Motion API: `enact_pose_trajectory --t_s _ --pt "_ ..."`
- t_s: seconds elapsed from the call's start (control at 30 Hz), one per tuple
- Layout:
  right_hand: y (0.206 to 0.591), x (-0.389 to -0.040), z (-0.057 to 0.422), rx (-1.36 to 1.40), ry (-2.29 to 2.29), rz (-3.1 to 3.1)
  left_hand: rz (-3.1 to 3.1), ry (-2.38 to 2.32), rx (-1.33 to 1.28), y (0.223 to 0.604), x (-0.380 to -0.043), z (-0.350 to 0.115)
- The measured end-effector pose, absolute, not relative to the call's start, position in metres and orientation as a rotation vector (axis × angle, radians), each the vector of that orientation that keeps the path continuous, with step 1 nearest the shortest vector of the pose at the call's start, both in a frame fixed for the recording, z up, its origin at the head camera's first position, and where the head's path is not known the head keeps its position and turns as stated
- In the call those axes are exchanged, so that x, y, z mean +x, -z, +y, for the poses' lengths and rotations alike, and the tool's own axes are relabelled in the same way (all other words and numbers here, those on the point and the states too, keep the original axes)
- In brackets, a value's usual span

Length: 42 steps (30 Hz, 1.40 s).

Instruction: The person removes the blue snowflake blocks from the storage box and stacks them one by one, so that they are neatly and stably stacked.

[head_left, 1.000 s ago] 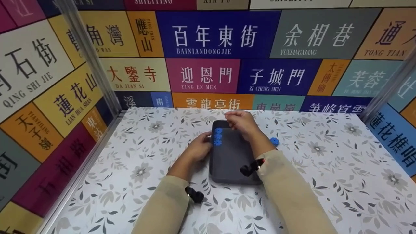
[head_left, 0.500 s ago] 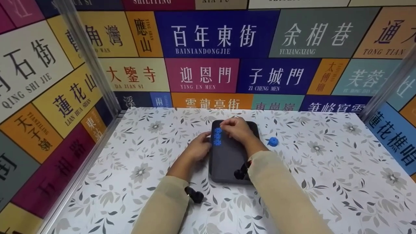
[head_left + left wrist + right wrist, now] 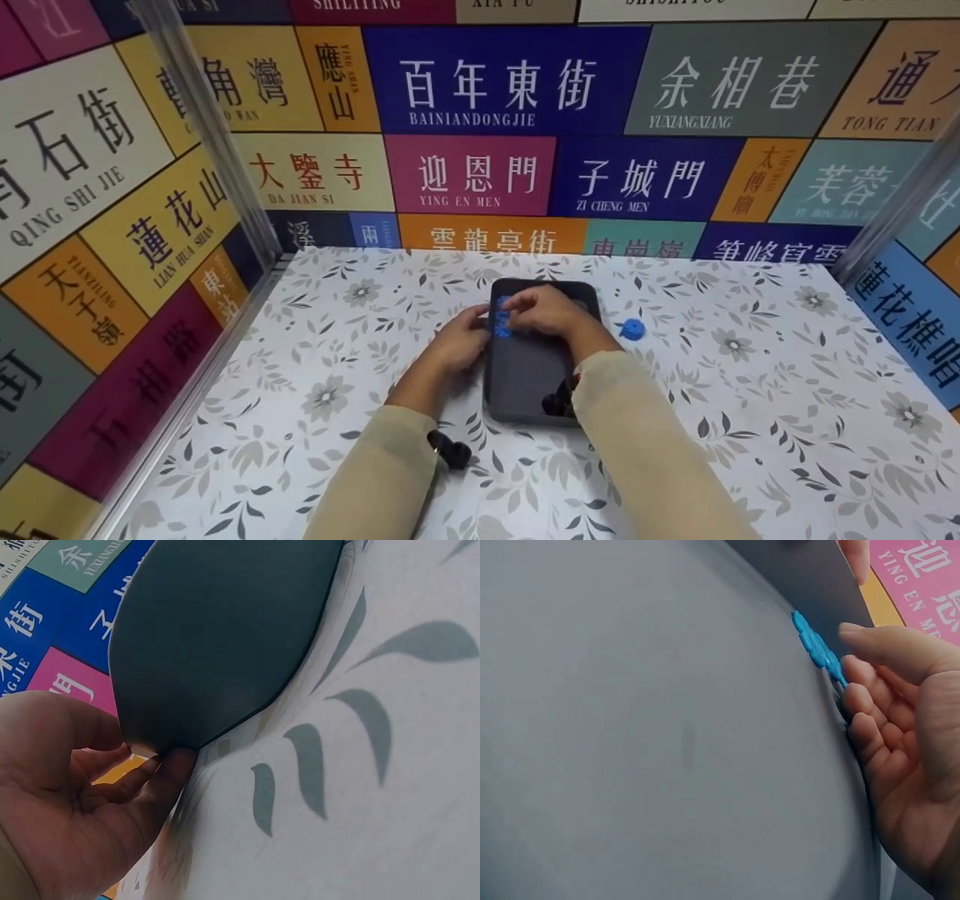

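Note:
A dark grey tray (image 3: 525, 382) with rounded corners lies on the table. Along its left side runs a short column of blue flower-shaped pieces (image 3: 502, 331), partly covered by my right hand (image 3: 550, 311). That hand's fingers are bent and touch the blue pieces (image 3: 819, 649); its thumb stands apart, and nothing shows between thumb and fingers. My left hand (image 3: 459, 341) is at the tray's left edge. In the left wrist view its thumb and fingers pinch the rim of the tray (image 3: 225, 637).
One more blue flower-shaped piece or small stack (image 3: 634, 328) sits on the table right of the tray. The tabletop (image 3: 330, 457) has a leaf-and-flower pattern. A wall of coloured signs (image 3: 510, 82) stands behind, with clear posts at the corners.
My right hand has come down from beyond the tray's far edge, first to the top of the blue column, then nearer over the pieces. The left hand stays in place.

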State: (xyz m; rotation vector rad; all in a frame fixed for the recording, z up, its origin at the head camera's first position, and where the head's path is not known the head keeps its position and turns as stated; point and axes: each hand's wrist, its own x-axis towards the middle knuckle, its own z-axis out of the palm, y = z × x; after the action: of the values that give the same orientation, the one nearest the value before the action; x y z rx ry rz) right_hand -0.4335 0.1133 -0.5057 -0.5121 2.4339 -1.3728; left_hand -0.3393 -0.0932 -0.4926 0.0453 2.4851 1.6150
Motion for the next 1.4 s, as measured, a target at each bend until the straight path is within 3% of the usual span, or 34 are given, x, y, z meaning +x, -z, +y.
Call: enact_pose_trajectory --t_s 1.1,1.4 --pt "0.5031 -0.4336 0.1128 -0.873 0.928 2.64 2.469 -1.641 0.064 0.4942 -0.3402 -0.092" --pt "0.5036 -0.4323 0.1152 -0.765 1.05 2.591 2.481 -1.638 0.077 0.4965 -0.3419 -0.0914"
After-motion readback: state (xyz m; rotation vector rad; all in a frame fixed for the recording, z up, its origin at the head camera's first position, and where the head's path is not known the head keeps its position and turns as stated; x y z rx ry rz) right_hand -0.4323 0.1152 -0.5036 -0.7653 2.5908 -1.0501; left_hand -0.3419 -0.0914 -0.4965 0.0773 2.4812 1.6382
